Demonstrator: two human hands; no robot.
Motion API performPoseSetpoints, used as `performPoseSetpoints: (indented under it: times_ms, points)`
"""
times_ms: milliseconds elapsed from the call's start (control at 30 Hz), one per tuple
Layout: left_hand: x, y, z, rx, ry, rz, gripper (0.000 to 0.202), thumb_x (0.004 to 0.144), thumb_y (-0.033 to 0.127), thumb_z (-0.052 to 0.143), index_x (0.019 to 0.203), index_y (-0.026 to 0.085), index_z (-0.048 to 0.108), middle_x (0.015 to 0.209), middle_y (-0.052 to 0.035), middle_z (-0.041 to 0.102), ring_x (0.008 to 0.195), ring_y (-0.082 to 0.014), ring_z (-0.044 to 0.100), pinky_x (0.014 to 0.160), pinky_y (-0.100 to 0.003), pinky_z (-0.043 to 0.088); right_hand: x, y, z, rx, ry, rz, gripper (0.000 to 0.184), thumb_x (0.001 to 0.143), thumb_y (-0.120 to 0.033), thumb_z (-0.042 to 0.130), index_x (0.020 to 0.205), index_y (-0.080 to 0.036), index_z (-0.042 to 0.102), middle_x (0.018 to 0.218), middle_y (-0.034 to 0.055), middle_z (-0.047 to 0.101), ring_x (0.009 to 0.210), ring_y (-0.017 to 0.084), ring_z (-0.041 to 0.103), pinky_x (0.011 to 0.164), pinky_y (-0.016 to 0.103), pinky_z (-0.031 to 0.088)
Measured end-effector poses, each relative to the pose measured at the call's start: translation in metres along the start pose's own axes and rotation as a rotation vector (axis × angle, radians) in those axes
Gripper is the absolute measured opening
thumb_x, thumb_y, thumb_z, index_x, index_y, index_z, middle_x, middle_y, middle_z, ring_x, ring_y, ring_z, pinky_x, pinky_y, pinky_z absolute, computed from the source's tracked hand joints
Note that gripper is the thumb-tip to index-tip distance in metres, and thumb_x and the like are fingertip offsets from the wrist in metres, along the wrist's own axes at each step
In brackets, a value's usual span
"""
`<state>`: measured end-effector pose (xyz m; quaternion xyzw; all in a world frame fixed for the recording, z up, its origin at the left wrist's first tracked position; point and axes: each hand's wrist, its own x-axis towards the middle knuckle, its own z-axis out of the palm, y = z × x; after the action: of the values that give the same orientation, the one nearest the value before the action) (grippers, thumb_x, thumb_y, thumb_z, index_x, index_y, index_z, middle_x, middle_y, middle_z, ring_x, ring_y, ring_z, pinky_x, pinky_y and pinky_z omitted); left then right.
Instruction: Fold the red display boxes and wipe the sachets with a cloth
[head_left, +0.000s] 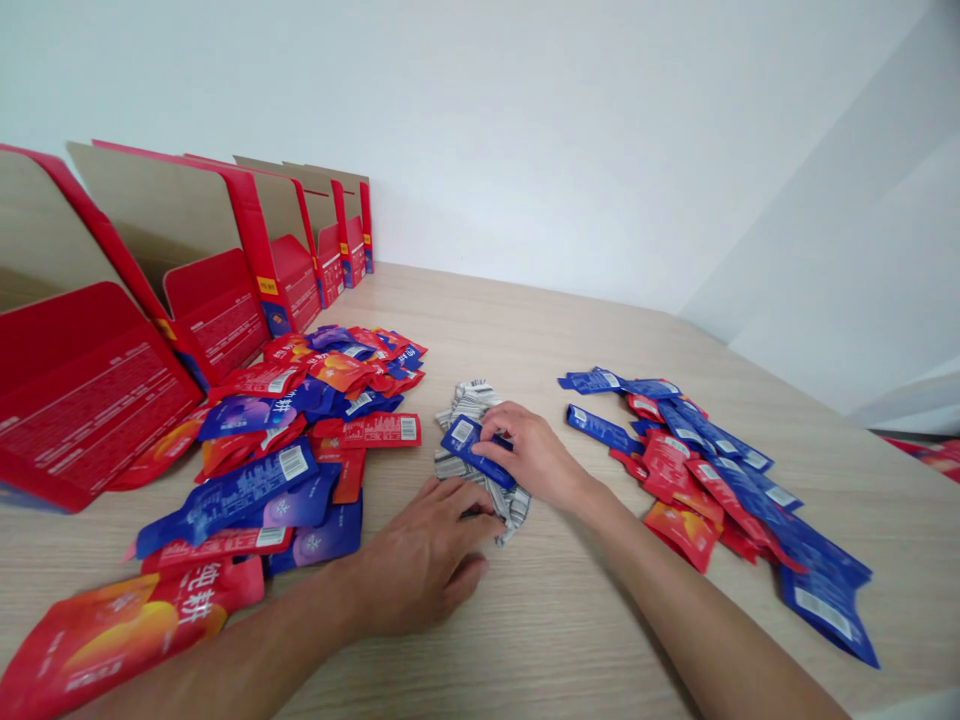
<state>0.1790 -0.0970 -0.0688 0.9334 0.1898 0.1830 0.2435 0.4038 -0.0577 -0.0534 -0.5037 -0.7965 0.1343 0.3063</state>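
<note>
My right hand (529, 452) pinches a small blue sachet (474, 450) lying on top of a stack of grey-and-white striped sachets (480, 440) at the middle of the wooden table (570, 620). My left hand (420, 555) lies palm down on the table with its fingertips against the near edge of that stack, fingers stretched out.
A heap of red and blue sachets (300, 440) spreads at the left, and a larger red pouch (120, 630) lies near the front edge. Another pile of red and blue sachets (720, 480) sits at the right. Several open red cardboard boxes (195, 260) line the left side by the white wall.
</note>
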Motion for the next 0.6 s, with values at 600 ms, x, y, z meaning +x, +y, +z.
performPoseSetpoints:
  times_ms: [600]
  points:
    - [-0.002, 0.000, 0.002, 0.008, 0.015, 0.001, 0.036, 0.091, 0.010, 0.059, 0.124, 0.025, 0.062, 0.130, -0.0072, 0.062, 0.126, -0.0279, 0.055, 0.115, -0.051, 0.040, -0.006, 0.003, 0.003, -0.077, -0.033, -0.011, 0.021, 0.090, -0.033, 0.082, 0.095, -0.020, 0.066, 0.101, 0.0065, 0.070, 0.099, 0.024, 0.065, 0.092, 0.036, 0.050]
